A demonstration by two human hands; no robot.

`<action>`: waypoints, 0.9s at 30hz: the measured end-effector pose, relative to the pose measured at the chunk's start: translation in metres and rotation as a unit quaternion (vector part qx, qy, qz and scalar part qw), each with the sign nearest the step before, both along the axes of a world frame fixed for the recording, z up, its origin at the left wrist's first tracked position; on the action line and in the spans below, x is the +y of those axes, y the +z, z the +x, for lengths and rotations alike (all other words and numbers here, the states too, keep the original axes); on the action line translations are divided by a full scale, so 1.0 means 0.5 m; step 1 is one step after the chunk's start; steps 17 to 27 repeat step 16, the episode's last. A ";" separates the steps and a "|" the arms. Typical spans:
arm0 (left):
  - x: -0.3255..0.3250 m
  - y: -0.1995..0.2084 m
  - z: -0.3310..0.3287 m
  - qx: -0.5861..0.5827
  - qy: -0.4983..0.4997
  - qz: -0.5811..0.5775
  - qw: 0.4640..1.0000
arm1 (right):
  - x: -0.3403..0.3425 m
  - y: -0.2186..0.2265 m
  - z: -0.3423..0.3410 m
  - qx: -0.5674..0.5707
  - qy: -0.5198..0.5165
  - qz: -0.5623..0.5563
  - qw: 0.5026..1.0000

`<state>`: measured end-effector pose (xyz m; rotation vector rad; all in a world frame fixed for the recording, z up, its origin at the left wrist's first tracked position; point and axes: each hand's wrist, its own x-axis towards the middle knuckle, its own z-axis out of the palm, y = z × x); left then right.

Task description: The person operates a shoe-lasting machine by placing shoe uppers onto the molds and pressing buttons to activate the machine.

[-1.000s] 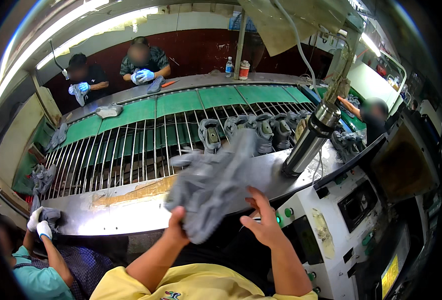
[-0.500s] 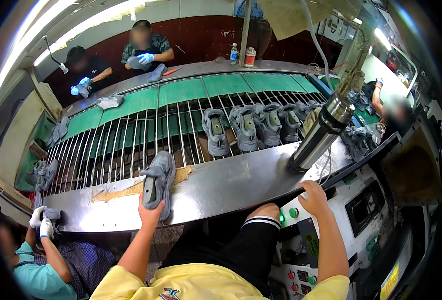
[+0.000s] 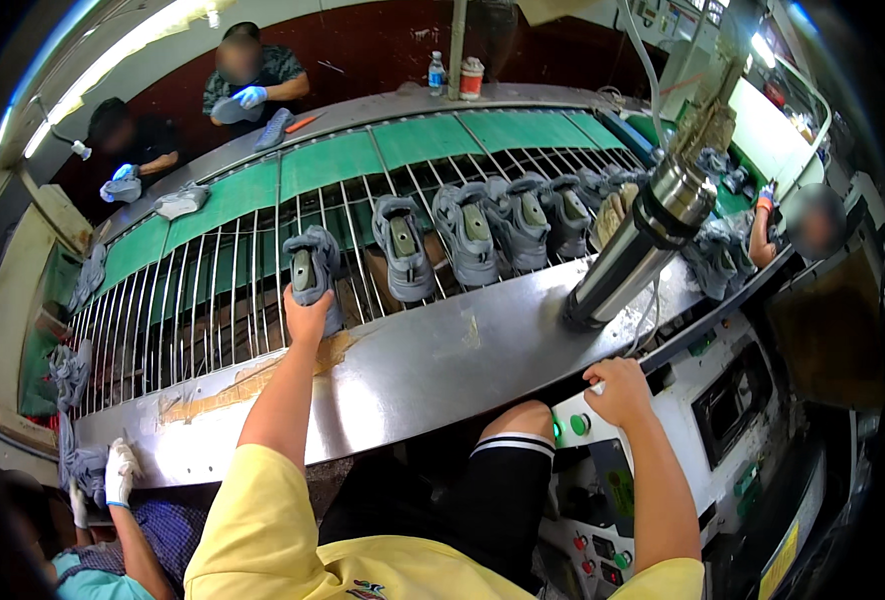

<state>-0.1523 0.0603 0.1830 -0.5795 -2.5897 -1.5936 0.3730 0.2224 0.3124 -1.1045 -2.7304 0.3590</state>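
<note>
My left hand [image 3: 308,316] grips the heel end of a grey sneaker [image 3: 315,258] over the near side of the metal-rod conveyor [image 3: 231,290]. The sneaker's toe points away from me, and its opening shows a pale greenish insert. To its right, several similar grey sneakers [image 3: 403,247] stand in a row on the rods. My right hand [image 3: 620,392] is at the upper edge of a white control panel [image 3: 668,440], fingers curled in, with no object visible in them. A green button [image 3: 581,425] is just below that hand.
A steel ledge [image 3: 423,360] runs along the conveyor's near side. A thick metal cylinder [image 3: 635,250] slants over it at right. Co-workers handle shoes at far left and right. A gloved hand [image 3: 121,472] is at near left. A bottle [image 3: 436,73] stands on the far ledge.
My left hand has carried the sneaker forward from the steel ledge to the rods. My right hand's fingers have curled in. The view has shifted a little.
</note>
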 end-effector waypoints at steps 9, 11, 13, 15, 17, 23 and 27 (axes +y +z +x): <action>0.028 -0.013 -0.041 -0.061 -0.058 -0.007 0.996 | -0.004 0.010 -0.004 -0.037 -0.011 -0.021 0.999; 0.021 0.005 -0.042 -0.084 -0.082 -0.046 0.992 | -0.002 0.001 0.002 -0.025 -0.014 -0.019 0.999; 0.005 0.029 -0.035 -0.106 -0.143 -0.053 0.983 | -0.002 0.002 0.000 -0.024 -0.030 -0.028 0.999; -0.059 0.015 -0.052 -0.051 -0.103 -0.213 0.970 | 0.003 -0.005 -0.013 -0.046 -0.027 -0.039 0.998; -0.065 0.026 -0.020 0.002 -0.103 -0.288 0.952 | 0.013 -0.017 0.004 -0.059 -0.047 -0.063 0.995; -0.065 0.026 -0.020 0.002 -0.103 -0.288 0.952 | 0.013 -0.017 0.004 -0.059 -0.047 -0.063 0.995; -0.065 0.026 -0.020 0.002 -0.103 -0.288 0.952 | 0.013 -0.017 0.004 -0.059 -0.047 -0.063 0.995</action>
